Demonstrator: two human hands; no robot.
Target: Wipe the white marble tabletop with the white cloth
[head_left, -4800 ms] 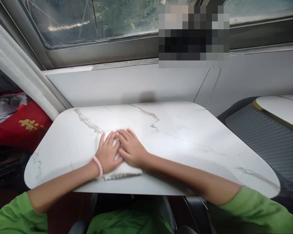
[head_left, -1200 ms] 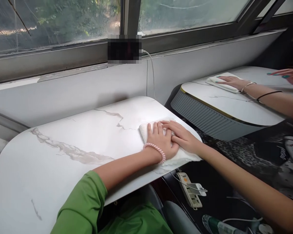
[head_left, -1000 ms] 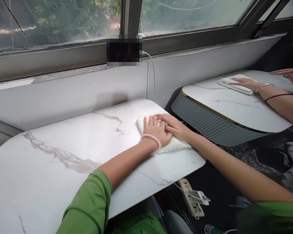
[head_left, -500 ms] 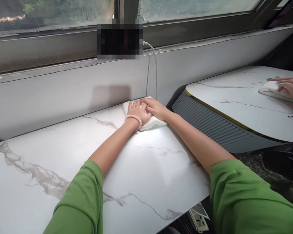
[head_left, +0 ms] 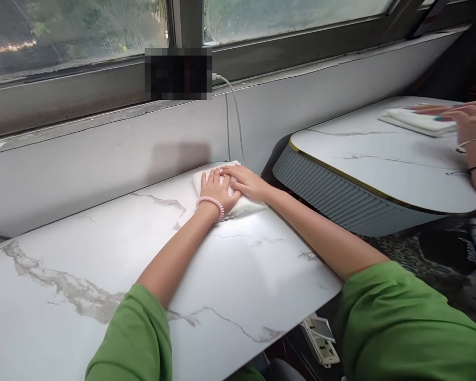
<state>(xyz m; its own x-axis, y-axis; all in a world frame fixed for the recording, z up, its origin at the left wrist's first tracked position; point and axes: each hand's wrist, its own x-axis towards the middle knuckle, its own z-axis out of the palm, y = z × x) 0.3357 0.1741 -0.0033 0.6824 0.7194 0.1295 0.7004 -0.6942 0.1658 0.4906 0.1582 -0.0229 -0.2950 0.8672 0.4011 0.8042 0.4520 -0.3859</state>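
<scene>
My left hand [head_left: 219,191] lies flat with spread fingers on a white cloth [head_left: 248,209], at the far right corner of a white marble-patterned table [head_left: 79,254]. A pink coiled band [head_left: 216,203] circles that wrist. My right hand [head_left: 246,182] rests on the same cloth, its fingers stretched toward the left hand and touching it, thumb apart. Both palms press down on the cloth, covering much of it. Parts of the cloth show behind the fingers and along its near edge.
At right, another person's hand [head_left: 470,121] rests on a folded white cloth [head_left: 416,120] upon a second marble-patterned table [head_left: 365,159]. A blurred dark device [head_left: 178,74] with a white cable [head_left: 238,114] sits at the window ledge. Below the table edge lies a power strip [head_left: 321,344].
The view has shifted slightly; my hands stay on the cloth in the same corner. The other person's hand and cloth have slid farther back and left across their table.
</scene>
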